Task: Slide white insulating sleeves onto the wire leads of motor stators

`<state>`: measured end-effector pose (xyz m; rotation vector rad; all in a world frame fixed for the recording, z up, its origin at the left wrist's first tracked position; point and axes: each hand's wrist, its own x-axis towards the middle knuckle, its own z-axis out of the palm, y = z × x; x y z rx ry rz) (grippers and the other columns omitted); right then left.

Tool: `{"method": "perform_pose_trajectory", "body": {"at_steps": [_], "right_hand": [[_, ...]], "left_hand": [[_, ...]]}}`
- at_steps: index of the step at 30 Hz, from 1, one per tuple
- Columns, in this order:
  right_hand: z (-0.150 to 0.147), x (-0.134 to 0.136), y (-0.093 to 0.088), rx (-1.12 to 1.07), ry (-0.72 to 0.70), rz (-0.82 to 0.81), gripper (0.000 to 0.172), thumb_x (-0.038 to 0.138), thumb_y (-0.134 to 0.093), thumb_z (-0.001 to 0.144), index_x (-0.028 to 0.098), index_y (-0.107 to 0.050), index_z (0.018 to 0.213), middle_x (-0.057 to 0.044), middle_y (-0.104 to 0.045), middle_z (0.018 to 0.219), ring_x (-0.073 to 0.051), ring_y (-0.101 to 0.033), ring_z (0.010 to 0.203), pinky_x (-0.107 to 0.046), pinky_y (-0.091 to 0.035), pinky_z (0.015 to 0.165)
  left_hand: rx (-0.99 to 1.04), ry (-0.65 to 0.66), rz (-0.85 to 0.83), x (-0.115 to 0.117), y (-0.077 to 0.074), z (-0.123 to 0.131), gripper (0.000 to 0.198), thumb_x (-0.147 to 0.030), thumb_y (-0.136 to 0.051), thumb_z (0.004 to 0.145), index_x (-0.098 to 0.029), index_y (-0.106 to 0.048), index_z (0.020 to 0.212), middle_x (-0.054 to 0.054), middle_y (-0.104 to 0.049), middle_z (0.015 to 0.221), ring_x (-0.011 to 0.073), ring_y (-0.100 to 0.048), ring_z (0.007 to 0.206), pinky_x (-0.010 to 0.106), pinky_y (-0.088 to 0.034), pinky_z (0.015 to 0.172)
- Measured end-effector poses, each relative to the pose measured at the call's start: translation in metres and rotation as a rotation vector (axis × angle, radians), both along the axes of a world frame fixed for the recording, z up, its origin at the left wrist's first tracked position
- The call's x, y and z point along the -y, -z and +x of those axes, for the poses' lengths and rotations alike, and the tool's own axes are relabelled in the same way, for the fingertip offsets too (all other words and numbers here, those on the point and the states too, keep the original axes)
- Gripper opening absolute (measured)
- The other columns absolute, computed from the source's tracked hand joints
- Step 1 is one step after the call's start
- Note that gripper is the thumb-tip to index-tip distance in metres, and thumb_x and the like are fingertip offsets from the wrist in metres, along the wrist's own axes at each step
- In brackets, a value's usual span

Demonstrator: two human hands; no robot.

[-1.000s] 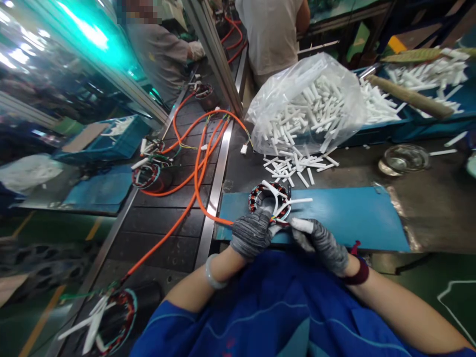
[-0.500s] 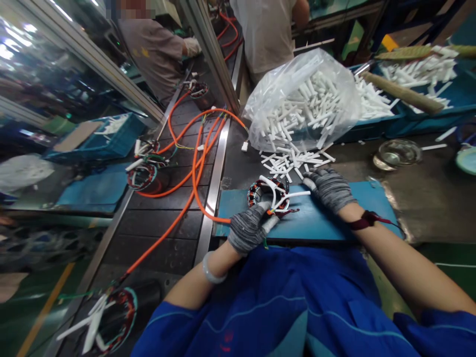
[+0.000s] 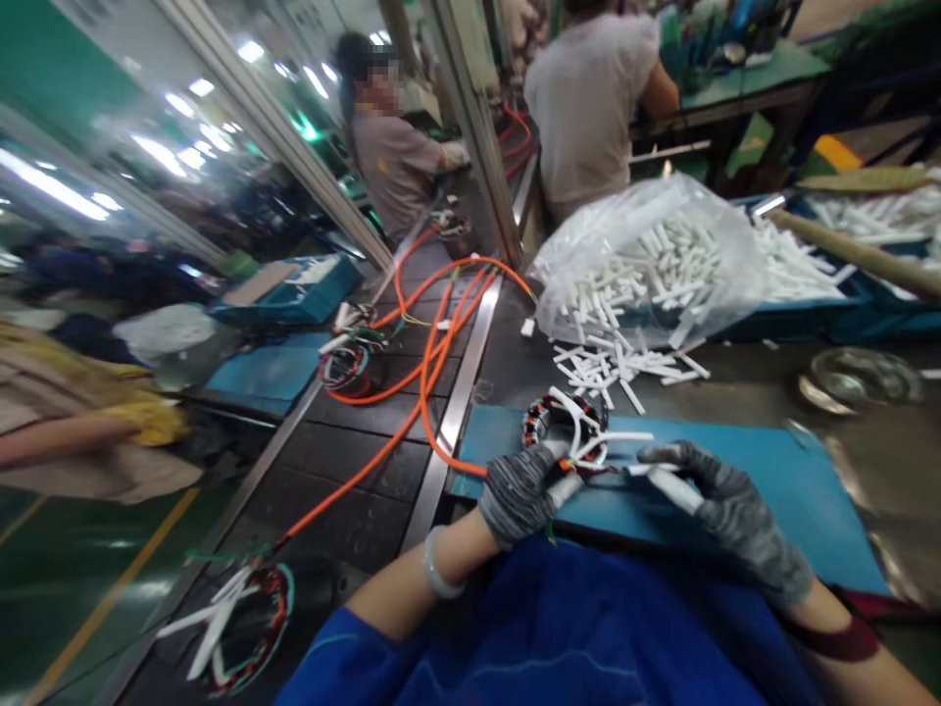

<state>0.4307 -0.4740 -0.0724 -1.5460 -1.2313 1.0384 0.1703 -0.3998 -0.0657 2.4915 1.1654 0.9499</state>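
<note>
Lying on a blue mat [image 3: 765,490], a wound stator [image 3: 535,422] is set with its round opening facing up, its axis standing roughly upright. Several branching sleeves [image 3: 577,422] are carried at its right side, the longest straight one pointed right. Just on the near side of the stator, a lead bundle [image 3: 568,465] is gripped by the left hand [image 3: 517,498], its fingers curled in closely. From this bundle a dark red lead [image 3: 597,469] is aimed rightward. To the right of the stator, a slim white sleeve [image 3: 638,470] appears to be pinched by the right hand [image 3: 724,510], thumb and forefinger nearly meeting; the sleeve's long axis is laid roughly left to right, one end turned toward the lead. Whether the two are touching cannot be told.

The lead could be bent or its end splayed if the sleeve were pushed off line, and the sleeve could be dropped if the gloved pinch slackened. The stator might also be dragged askew by a tug on the orange cable [image 3: 460,467], which is run leftward from the left hand.

Beyond the stator, loose sleeves [image 3: 599,368] are scattered on the tabletop [image 3: 742,382] before a plastic bag [image 3: 662,260]; left of it, more stators [image 3: 345,368] are borne by a conveyor [image 3: 330,456].
</note>
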Motion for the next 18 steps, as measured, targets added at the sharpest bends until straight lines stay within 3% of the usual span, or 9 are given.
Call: {"method": "perform_pose_trajectory", "body": {"at_steps": [3, 8, 13, 15, 18], "right_hand": [[0.008, -0.014, 0.005, 0.014, -0.057, -0.031, 0.045, 0.062, -0.074, 0.076, 0.027, -0.079, 0.104, -0.005, -0.078, 0.106, -0.027, -0.075, 0.095, -0.034, -0.063, 0.087], [0.010, -0.027, -0.017, 0.003, -0.126, 0.135, 0.034, 0.056, -0.081, 0.068, 0.030, -0.083, 0.089, -0.004, -0.079, 0.096, -0.028, -0.077, 0.089, -0.033, -0.064, 0.086], [0.003, -0.030, -0.027, -0.062, -0.217, -0.017, 0.038, 0.057, -0.077, 0.073, 0.029, -0.082, 0.098, -0.005, -0.077, 0.101, -0.030, -0.076, 0.091, -0.031, -0.065, 0.080], [0.001, -0.031, -0.024, -0.024, -0.208, 0.047, 0.038, 0.058, -0.077, 0.073, 0.028, -0.083, 0.097, -0.005, -0.078, 0.099, -0.029, -0.077, 0.090, -0.031, -0.064, 0.083], [-0.006, -0.028, -0.020, 0.117, -0.235, 0.273, 0.034, 0.056, -0.072, 0.083, 0.028, -0.082, 0.100, -0.006, -0.079, 0.097, -0.025, -0.077, 0.085, -0.031, -0.065, 0.080]], "left_hand": [[0.009, 0.011, 0.046, -0.001, -0.002, -0.001, 0.033, -0.041, -0.070, 0.090, -0.019, -0.069, 0.114, 0.007, -0.079, 0.099, 0.0209, -0.077, 0.089, 0.030, -0.064, 0.084], [0.044, 0.017, 0.161, -0.004, -0.014, 0.000, 0.033, -0.044, -0.068, 0.091, -0.016, -0.070, 0.110, 0.006, -0.080, 0.090, 0.0200, -0.078, 0.078, 0.027, -0.065, 0.076], [0.071, 0.047, 0.161, -0.006, -0.015, -0.001, 0.032, -0.041, -0.069, 0.091, -0.015, -0.069, 0.110, 0.007, -0.080, 0.092, 0.0196, -0.078, 0.081, 0.026, -0.065, 0.078], [0.067, 0.049, 0.151, -0.005, -0.011, -0.002, 0.032, -0.040, -0.070, 0.090, -0.016, -0.069, 0.112, 0.007, -0.080, 0.093, 0.0194, -0.078, 0.083, 0.026, -0.064, 0.081], [0.060, 0.041, 0.138, -0.005, -0.007, -0.002, 0.032, -0.039, -0.070, 0.091, -0.015, -0.069, 0.112, 0.008, -0.080, 0.096, 0.0192, -0.078, 0.087, 0.026, -0.063, 0.086]]}}
